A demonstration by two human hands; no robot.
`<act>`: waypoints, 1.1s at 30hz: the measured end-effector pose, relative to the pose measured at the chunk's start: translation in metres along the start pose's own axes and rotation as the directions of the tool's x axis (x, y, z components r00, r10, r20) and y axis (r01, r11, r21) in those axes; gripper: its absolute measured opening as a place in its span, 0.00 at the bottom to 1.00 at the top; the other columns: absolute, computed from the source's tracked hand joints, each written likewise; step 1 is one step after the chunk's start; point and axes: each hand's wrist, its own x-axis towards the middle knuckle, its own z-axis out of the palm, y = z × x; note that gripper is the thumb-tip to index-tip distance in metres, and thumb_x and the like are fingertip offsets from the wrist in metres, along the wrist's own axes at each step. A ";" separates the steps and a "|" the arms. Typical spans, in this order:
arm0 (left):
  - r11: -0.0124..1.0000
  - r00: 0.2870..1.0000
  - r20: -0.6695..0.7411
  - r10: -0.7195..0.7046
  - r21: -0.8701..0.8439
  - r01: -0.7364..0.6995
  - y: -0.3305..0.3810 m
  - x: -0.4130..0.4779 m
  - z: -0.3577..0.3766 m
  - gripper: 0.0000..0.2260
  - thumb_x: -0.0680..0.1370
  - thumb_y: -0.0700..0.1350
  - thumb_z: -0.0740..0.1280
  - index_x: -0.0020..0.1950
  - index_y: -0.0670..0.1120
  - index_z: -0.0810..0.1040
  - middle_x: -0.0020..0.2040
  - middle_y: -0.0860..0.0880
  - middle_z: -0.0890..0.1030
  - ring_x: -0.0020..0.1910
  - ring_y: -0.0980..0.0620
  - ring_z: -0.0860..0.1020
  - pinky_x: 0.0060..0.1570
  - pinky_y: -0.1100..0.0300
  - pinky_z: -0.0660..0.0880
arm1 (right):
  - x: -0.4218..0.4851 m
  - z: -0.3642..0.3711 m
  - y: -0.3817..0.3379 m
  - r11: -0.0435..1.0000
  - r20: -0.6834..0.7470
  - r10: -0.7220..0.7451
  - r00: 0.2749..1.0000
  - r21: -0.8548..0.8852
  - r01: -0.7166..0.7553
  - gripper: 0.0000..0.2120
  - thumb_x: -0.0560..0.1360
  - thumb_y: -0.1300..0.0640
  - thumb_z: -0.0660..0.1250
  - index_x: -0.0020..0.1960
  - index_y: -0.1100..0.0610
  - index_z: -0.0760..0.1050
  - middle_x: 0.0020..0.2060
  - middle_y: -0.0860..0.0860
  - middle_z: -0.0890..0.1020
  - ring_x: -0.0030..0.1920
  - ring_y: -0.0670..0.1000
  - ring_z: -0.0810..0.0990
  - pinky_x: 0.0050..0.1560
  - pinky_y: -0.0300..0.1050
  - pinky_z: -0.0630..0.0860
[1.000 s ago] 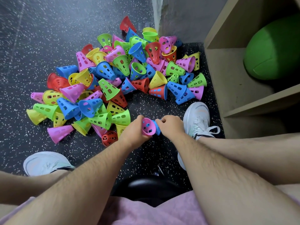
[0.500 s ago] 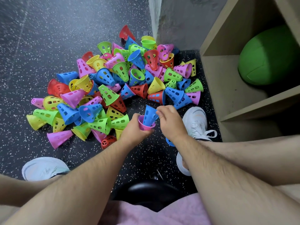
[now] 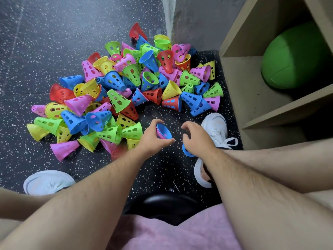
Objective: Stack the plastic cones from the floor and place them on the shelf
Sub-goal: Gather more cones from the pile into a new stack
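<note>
My left hand grips a pink cone with a blue cone nested inside it, mouth facing me, just above the floor. My right hand hovers a little to the right of it, fingers loosely curled and holding nothing. Part of another blue cone shows on the floor under that hand. A big pile of coloured cones lies on the floor beyond both hands. The wooden shelf stands at the right.
A green ball fills the shelf's upper compartment. My white shoes rest on the speckled black floor on either side. A grey wall corner rises behind the pile. A black stool seat is below me.
My right hand pushed a blue cone into the pink cone held by my left hand, then let go and drew back to the right.
</note>
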 end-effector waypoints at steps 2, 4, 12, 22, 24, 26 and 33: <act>0.998 0.998 0.059 -0.011 0.066 0.008 -0.005 -0.004 0.006 0.33 0.65 0.59 0.81 0.64 0.61 0.68 0.59 0.49 0.76 0.54 0.50 0.78 0.57 0.53 0.78 | -0.006 -0.003 0.016 0.989 0.078 0.017 0.997 -0.146 -0.006 0.18 0.76 0.59 0.64 0.65 0.51 0.73 0.62 0.47 0.76 0.63 0.50 0.72 0.63 0.46 0.71; 0.994 0.996 0.090 -0.011 0.111 0.001 -0.009 -0.006 0.012 0.33 0.66 0.58 0.81 0.65 0.60 0.68 0.59 0.49 0.75 0.56 0.49 0.77 0.59 0.52 0.77 | -0.007 -0.001 0.022 0.968 0.132 0.019 0.991 -0.252 0.015 0.22 0.74 0.57 0.66 0.68 0.51 0.72 0.63 0.48 0.75 0.66 0.52 0.70 0.65 0.47 0.69; 0.992 0.986 0.166 -0.016 0.125 -0.005 -0.011 -0.008 0.023 0.32 0.67 0.57 0.81 0.64 0.61 0.66 0.58 0.49 0.76 0.53 0.53 0.77 0.51 0.57 0.75 | 0.003 0.012 0.026 0.822 0.222 0.075 0.972 -0.565 0.065 0.22 0.76 0.59 0.68 0.69 0.52 0.70 0.62 0.52 0.74 0.62 0.55 0.73 0.60 0.49 0.75; 0.998 0.997 0.038 -0.060 -0.020 0.061 -0.012 0.001 0.011 0.34 0.67 0.55 0.83 0.66 0.59 0.67 0.57 0.50 0.78 0.53 0.52 0.79 0.58 0.54 0.77 | 0.015 0.003 0.001 0.990 -0.081 0.111 0.991 0.092 -0.103 0.22 0.77 0.52 0.69 0.70 0.50 0.70 0.64 0.50 0.74 0.62 0.51 0.75 0.64 0.48 0.72; 0.994 0.998 -0.008 -0.067 -0.092 0.066 -0.006 0.006 0.006 0.34 0.67 0.53 0.83 0.67 0.56 0.68 0.57 0.50 0.78 0.53 0.52 0.79 0.58 0.55 0.77 | 0.021 0.000 -0.015 0.971 -0.118 0.101 0.988 0.229 -0.072 0.26 0.77 0.52 0.69 0.73 0.47 0.67 0.64 0.48 0.73 0.62 0.49 0.74 0.64 0.45 0.71; 0.986 0.997 -0.044 -0.059 -0.162 0.051 0.005 0.011 -0.002 0.33 0.68 0.50 0.83 0.66 0.54 0.69 0.54 0.50 0.80 0.47 0.54 0.79 0.50 0.61 0.78 | 0.025 -0.001 -0.030 0.963 -0.083 0.061 0.995 0.268 -0.036 0.31 0.75 0.53 0.70 0.75 0.40 0.63 0.62 0.47 0.72 0.60 0.46 0.74 0.64 0.44 0.72; 0.978 0.998 -0.044 0.041 -0.201 -0.049 0.022 0.017 -0.021 0.33 0.64 0.47 0.82 0.65 0.53 0.70 0.54 0.51 0.81 0.45 0.56 0.80 0.46 0.63 0.79 | 0.032 -0.014 -0.055 0.970 -0.048 -0.029 0.998 0.240 0.039 0.23 0.72 0.47 0.72 0.65 0.39 0.70 0.55 0.45 0.68 0.49 0.41 0.75 0.54 0.42 0.76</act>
